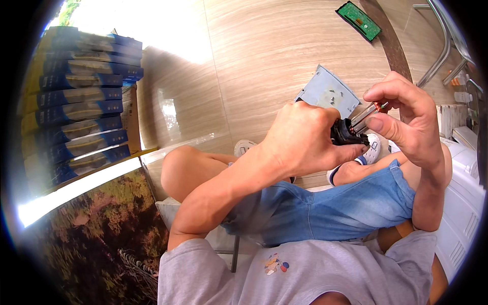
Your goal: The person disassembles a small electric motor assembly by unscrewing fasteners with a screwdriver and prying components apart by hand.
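Observation:
Over my right knee, my left hand (305, 133) is closed round a black plastic part (346, 134), which it partly hides. Slim shiny metal rods (362, 118) stick out of that part toward the upper right. At their far end sits a small coppery-red piece with a bit of green (379, 106), too small to name. The thumb and fingers of my right hand (409, 118) close about this end. Beyond both hands a light grey-blue flat panel (325, 87) with dark spots lies on the floor.
A green circuit board in a black frame (358, 21) lies farther off on the tiled floor (259, 56). Blue and yellow boxes (84, 96) are stacked at the left, near a dark patterned surface (96, 234). Metal chair legs (445, 48) and a white plastic unit (460, 213) stand at the right.

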Motion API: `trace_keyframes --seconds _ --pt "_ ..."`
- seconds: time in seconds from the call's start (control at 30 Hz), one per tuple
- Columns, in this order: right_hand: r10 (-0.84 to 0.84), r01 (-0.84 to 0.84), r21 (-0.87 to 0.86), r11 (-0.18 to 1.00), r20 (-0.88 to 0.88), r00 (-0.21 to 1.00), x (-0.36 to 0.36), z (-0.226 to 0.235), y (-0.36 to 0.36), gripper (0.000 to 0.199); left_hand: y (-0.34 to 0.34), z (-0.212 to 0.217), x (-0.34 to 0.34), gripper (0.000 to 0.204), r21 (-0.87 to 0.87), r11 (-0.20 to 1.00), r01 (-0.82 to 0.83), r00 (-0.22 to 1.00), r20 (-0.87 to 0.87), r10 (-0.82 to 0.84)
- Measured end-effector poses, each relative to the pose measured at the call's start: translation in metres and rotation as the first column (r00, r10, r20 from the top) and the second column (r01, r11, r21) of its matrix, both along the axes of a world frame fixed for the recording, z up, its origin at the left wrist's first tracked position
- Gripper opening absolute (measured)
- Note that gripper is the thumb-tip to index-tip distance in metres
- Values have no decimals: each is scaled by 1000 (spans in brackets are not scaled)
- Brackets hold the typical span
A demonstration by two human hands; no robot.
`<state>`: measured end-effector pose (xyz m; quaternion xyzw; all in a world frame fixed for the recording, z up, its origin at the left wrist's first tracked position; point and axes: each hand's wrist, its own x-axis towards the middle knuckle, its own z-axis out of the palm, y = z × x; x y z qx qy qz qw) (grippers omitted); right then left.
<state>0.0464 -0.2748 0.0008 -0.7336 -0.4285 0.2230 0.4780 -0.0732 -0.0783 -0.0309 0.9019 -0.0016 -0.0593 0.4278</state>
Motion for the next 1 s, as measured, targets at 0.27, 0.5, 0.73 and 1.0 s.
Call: trace_keyframes --seconds 0.27,0.5,0.73,1.0 --pt "-4 19 118 993 -124 992 -5 -4 3 36 1 1 1 45 9 1000 0 1000 1 0" --pt "38 -31 78 996 -93 995 -3 -3 0 38 2 2 0 43 23 1000 7 1000 3 -7" --pt "54 -42 100 994 -118 992 -2 -5 3 42 1 0 0 42 15 1000 -13 999 51 12" --pt "37 -45 -37 998 -184 982 -3 2 1 44 3 1 -1 42 1 1000 -12 997 76 12"
